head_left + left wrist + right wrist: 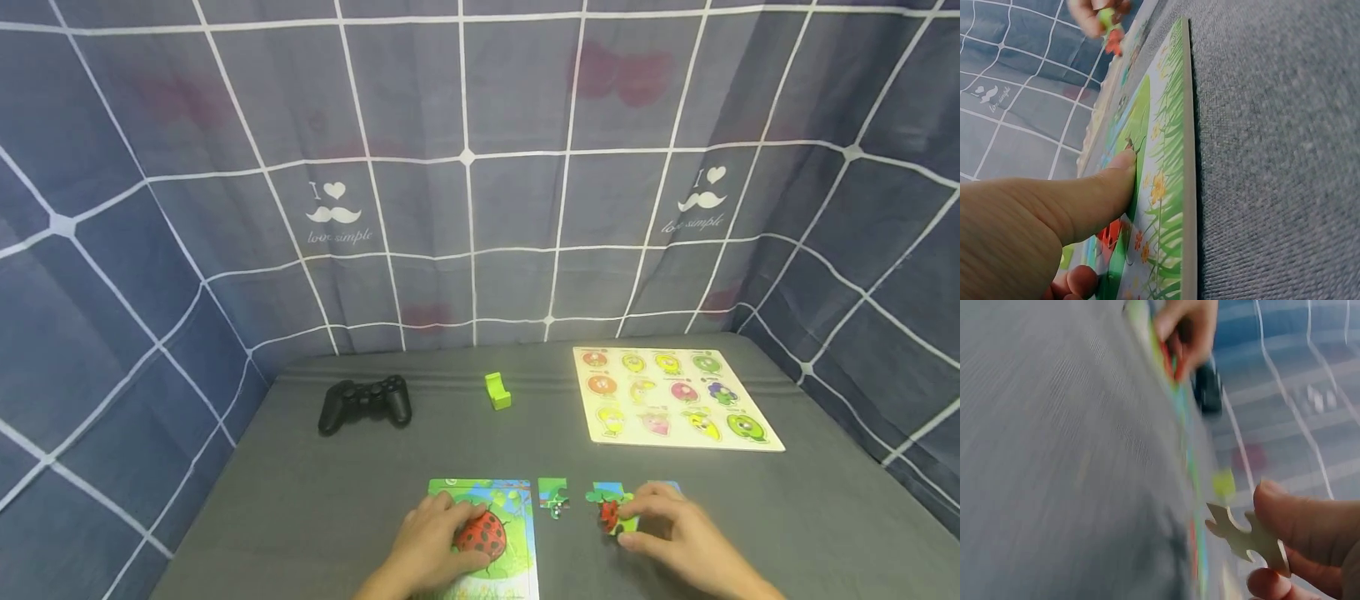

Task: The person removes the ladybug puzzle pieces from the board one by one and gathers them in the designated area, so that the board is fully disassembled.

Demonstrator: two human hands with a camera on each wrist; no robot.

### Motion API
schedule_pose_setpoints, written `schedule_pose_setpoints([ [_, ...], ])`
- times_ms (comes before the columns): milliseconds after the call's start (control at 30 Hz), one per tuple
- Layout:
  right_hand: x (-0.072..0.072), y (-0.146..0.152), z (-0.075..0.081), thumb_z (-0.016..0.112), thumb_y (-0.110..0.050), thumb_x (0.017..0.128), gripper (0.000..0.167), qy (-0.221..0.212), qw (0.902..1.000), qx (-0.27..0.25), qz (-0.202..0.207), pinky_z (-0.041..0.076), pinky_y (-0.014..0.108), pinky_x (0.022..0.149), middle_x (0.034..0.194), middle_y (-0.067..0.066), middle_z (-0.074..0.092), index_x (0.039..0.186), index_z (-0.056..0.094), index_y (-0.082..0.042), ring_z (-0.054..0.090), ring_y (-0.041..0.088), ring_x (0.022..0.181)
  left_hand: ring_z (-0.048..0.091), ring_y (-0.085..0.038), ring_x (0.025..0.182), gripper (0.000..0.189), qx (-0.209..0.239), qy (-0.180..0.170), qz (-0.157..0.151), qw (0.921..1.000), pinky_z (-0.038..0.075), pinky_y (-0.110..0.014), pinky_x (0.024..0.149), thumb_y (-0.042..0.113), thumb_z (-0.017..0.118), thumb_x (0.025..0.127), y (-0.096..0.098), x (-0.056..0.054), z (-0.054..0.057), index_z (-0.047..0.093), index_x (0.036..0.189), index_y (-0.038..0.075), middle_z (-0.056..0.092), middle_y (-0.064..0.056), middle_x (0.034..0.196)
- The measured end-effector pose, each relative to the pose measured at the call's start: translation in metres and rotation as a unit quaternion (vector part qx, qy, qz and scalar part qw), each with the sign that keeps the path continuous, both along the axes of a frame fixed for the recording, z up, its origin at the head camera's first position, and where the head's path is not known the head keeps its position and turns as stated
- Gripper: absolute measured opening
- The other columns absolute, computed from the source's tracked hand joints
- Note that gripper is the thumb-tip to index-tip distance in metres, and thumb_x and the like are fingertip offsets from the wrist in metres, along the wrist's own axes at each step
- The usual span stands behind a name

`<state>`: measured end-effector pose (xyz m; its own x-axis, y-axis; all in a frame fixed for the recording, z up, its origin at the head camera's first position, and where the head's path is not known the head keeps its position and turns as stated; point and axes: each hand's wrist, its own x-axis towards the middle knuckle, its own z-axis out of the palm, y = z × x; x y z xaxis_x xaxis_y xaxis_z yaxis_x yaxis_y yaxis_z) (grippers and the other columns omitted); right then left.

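A ladybug puzzle board (pixel 521 575) lies flat on the grey table. My left hand (pixel 433 537) rests on it, thumb and fingertips touching the surface around the red, black-spotted ladybug picture; in the left wrist view the thumb (pixel 1100 194) lies nearly straight on the board. To the right, my right hand (pixel 671 525) pinches a red and green jigsaw piece (pixel 628 524) between thumb and fingers. The right wrist view shows that piece's plain pale back (pixel 1250 539), held up off the table. A green and blue jigsaw piece (pixel 552 492) lies just right of the board.
Another blue-topped piece (pixel 606 487) lies beyond the held one, and a blue edge shows behind my right hand. A cream fruit-picture board (pixel 660 400) lies at the back right. Further back are a black game controller (pixel 366 402) and a lime-green block (pixel 497 391). Checked cloth (pixel 517 208) encloses the table.
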<state>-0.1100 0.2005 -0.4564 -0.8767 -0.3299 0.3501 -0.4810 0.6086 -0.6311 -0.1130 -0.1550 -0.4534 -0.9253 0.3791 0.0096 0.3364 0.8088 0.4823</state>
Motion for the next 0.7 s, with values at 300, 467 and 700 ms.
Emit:
schedule_pose_setpoints([
  [300,0.029,0.086,0.005,0.079,-0.033,0.082,0.030,-0.109,0.9810,0.073,-0.143,0.046,0.019,0.068,0.105,-0.011,0.071,0.111,0.073,-0.027,0.055,-0.010,0.088,0.033,-0.007,0.078,0.060,-0.004,0.004,-0.003,1.0000,0.027,-0.024,0.066,0.052,0.077,0.075,0.001,-0.002,0.003,0.065,0.127,0.026,0.042,0.011,0.086],
  [467,0.034,0.101,0.000,0.074,-0.040,0.085,0.035,-0.148,0.9765,0.118,-0.104,0.048,0.020,0.072,0.110,-0.008,0.071,0.118,0.071,-0.028,0.053,-0.013,0.095,0.033,-0.006,0.078,0.060,-0.011,0.010,-0.004,0.9999,0.027,-0.024,0.066,0.052,0.078,0.074,0.001,-0.002,0.001,0.065,0.127,0.025,0.042,0.011,0.086],
  [700,0.032,0.098,-0.010,0.079,-0.028,0.081,0.036,-0.027,0.9925,0.093,-0.075,0.046,0.018,0.070,0.103,-0.019,0.066,0.116,0.071,-0.029,0.053,-0.011,0.094,0.033,-0.007,0.078,0.060,-0.009,0.010,0.000,0.9999,0.028,-0.025,0.067,0.051,0.079,0.074,0.002,-0.002,0.000,0.065,0.127,0.025,0.042,0.010,0.085],
])
